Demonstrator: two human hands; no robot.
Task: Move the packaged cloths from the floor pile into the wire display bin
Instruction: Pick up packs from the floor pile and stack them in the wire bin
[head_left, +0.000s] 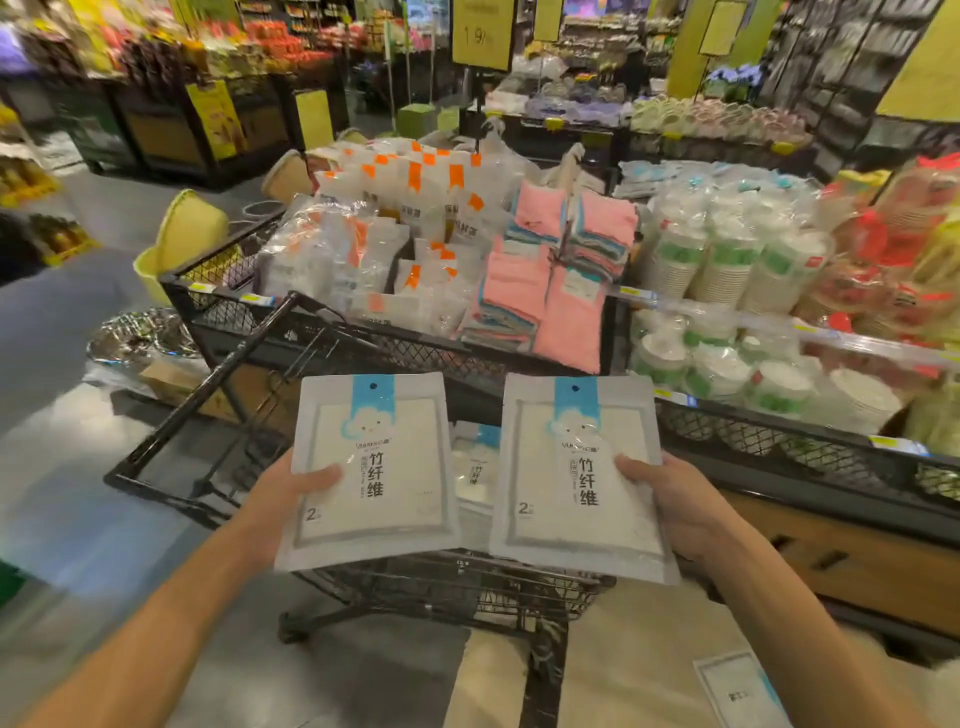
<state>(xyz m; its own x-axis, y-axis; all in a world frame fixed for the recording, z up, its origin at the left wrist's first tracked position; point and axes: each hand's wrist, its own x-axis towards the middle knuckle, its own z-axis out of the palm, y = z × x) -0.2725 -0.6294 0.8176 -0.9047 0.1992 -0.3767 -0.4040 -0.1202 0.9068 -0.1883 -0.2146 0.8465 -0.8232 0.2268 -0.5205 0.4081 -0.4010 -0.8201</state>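
Looming ahead is the black wire display bin (322, 332), stacked with white packs and pink cloths (540, 291). Over its lower tier, the left hand (291, 493) grips one packaged cloth (371, 467) by its left edge, thumb on top. The right hand (670, 493) pinches a second pack (576, 483) at its right edge, another pack (475, 467) showing between them.

a single head-worn wide-angle camera looks forward and down from standing height. the two hands sit close at 6 o'clock, the wire display bin (395, 332) just beyond them toward 12 o'clock, shop aisles far off along the top edge, curved by the lens.
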